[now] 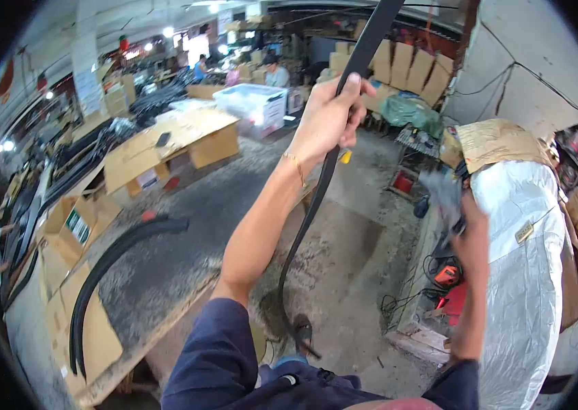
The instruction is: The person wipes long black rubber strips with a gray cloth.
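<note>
A long black flexible strip point(302, 232) runs from the top edge of the head view down to near my feet. Closed round its upper part is my left hand point(333, 113), thumb on top, with a bracelet at the wrist. On the right, my right hand point(472, 217) is smeared by motion beside a blurred grey thing point(445, 195); whether its fingers hold that thing cannot be made out. Below that hand lie an orange tool point(447, 275) and a red object point(454, 301).
Curved black strips point(101, 273) rest on the worktable point(140, 263) at left. Cardboard boxes point(215, 147) and a clear plastic bin point(251, 106) stand behind it. A silver sheet point(516, 273) covers something at right. People point(276, 72) sit in the background.
</note>
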Tool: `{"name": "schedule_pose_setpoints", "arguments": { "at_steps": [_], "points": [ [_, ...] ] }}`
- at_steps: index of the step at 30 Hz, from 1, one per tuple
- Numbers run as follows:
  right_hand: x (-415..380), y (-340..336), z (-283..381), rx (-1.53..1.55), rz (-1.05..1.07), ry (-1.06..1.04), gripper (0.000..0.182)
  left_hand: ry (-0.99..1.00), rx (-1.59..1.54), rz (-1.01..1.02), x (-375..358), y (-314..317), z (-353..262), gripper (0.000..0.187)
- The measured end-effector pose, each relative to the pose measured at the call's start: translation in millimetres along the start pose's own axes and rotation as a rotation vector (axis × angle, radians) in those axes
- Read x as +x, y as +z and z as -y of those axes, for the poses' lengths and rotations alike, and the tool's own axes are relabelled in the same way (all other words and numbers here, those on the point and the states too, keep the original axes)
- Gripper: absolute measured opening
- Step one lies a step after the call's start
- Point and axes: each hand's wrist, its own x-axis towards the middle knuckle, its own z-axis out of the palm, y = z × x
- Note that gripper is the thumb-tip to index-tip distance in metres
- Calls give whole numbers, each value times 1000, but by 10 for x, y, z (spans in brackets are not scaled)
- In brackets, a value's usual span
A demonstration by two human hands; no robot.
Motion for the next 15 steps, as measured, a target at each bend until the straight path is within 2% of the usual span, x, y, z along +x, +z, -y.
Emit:
{"name": "schedule_pose_setpoints", "arguments": {
  "at_steps": [2,3,5,7,8,10,12,13,14,15],
  "points": [
    [642,-153,125,-154,-248,-159,35,-29,-36,44,165,10,242,41],
    [954,-194,158,-216,-308,-272,38,-67,-55,60,262,-5,343,41],
    [1531,-114,226,-285,-340,-389,30,-68,-15,94,477,-77,539,35],
    [1972,47,308,-402,-165,-604,24,-76,25,106,655,-175,807,31],
    [2127,211,304,-412,-178,-602,24,-105,26,95,749,-230,942,30],
    [2386,564,175,-574,17,-779,21,-142,27,87,930,-320,1214,29],
    [2618,822,-70,-555,45,-843,23,-244,-59,26,1038,-484,1501,19],
    [2734,977,-178,-536,72,-919,24,-139,-47,-32,1052,-611,1709,13],
    [2842,1112,-251,-496,82,-932,24,-160,-38,-66,1093,-759,2004,13],
    [2939,1218,-307,-582,57,-879,27,-20,303,-207,1084,-852,2216,12]
  ]
}}
